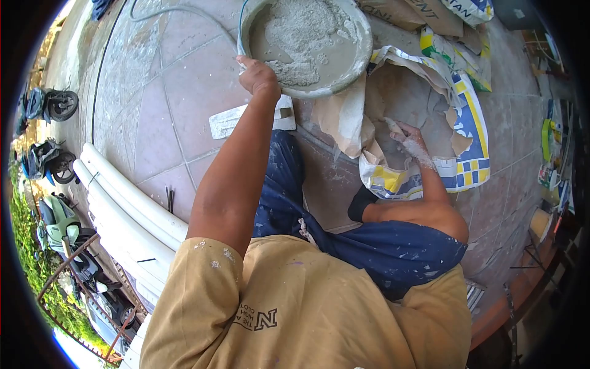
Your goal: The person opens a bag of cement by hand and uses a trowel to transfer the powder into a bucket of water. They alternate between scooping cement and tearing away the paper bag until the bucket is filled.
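A round grey tub (246,34) at the top holds wet grey mix with dry powder heaped on it. My left hand (257,75) is closed at its near-left rim, where a thin blue cord (241,24) runs up. To the right stands an open, torn paper bag (476,132) with grey powder (424,98) inside. My right hand (412,140), dusted with powder, is inside the bag's near edge with fingers curled. Something pale shows at its fingertips, but I cannot make it out. Below the tub, a flat plastering trowel (230,122) lies on the floor.
More bags (424,15) lie at the top right, beside a yellow-green one (461,58). A grey hose (190,11) runs behind the tub. Long white pipes (132,206) lie at left, with parked motorbikes (52,106) beyond. Tools and containers (550,154) line the right side.
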The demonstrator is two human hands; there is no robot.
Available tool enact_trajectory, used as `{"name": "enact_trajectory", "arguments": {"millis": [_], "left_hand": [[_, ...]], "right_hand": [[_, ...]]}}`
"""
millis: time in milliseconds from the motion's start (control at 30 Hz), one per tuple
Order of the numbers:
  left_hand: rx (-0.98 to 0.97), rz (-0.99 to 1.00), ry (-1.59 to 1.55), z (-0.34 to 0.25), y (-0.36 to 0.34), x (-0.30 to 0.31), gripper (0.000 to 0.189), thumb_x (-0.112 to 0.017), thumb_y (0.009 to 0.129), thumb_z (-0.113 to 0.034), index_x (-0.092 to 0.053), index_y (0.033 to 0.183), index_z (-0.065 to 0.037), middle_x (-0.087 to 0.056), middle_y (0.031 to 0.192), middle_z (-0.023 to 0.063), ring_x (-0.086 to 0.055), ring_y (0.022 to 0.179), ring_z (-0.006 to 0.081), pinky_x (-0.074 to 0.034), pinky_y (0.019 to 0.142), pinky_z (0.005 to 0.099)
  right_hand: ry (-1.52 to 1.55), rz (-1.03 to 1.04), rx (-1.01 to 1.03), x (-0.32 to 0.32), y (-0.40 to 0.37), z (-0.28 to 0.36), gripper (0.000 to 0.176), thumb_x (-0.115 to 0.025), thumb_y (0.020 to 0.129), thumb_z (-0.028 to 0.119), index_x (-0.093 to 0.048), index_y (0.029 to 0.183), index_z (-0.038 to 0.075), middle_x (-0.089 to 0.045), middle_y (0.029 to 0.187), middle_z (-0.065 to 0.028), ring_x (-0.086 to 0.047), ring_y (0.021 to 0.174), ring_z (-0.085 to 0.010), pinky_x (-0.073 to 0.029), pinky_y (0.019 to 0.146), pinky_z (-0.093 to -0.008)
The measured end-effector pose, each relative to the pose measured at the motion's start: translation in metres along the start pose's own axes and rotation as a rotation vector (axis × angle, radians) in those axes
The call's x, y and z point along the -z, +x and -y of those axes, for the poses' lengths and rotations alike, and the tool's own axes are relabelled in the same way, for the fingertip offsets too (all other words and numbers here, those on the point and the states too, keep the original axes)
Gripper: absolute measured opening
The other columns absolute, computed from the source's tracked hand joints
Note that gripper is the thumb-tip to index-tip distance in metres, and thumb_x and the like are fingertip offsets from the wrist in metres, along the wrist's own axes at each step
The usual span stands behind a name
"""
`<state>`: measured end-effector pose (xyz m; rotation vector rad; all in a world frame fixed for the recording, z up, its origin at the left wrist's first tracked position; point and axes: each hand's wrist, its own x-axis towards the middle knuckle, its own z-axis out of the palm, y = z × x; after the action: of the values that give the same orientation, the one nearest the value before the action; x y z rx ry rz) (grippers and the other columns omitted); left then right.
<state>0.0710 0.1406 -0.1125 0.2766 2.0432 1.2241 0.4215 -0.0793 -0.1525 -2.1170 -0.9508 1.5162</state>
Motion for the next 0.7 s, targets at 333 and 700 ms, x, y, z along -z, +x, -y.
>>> {"name": "enact_trajectory", "arguments": {"millis": [333, 700], "left_hand": [[0.007, 0.001, 0.028, 0.001, 0.005, -0.002, 0.082, -0.037, 0.097, -0.059, -0.064, 0.093, 0.019, -0.064, 0.095, 0.0360, -0.063, 0.092, 0.0466, -0.045, 0.083, 0.0488], [0.016, 0.045, 0.019, 0.006, 0.011, 0.000, 0.075, -0.035, 0.099, -0.053, -0.063, 0.105, 0.017, -0.065, 0.100, 0.0353, -0.061, 0.099, 0.0480, -0.044, 0.088, 0.0481]], "right_hand": [[-0.272, -0.017, 0.050, 0.093, -0.071, 0.034, 0.049, -0.074, 0.078, 0.007, -0.064, 0.125, 0.002, -0.065, 0.085, -0.0025, -0.053, 0.066, -0.0086, -0.044, 0.058, -0.0253], [-0.296, 0.126, 0.392, 0.114, -0.105, 0.183, 0.049, -0.075, 0.078, 0.013, -0.063, 0.123, -0.003, -0.069, 0.102, -0.0085, -0.060, 0.076, -0.0122, -0.051, 0.067, -0.0283]]}}
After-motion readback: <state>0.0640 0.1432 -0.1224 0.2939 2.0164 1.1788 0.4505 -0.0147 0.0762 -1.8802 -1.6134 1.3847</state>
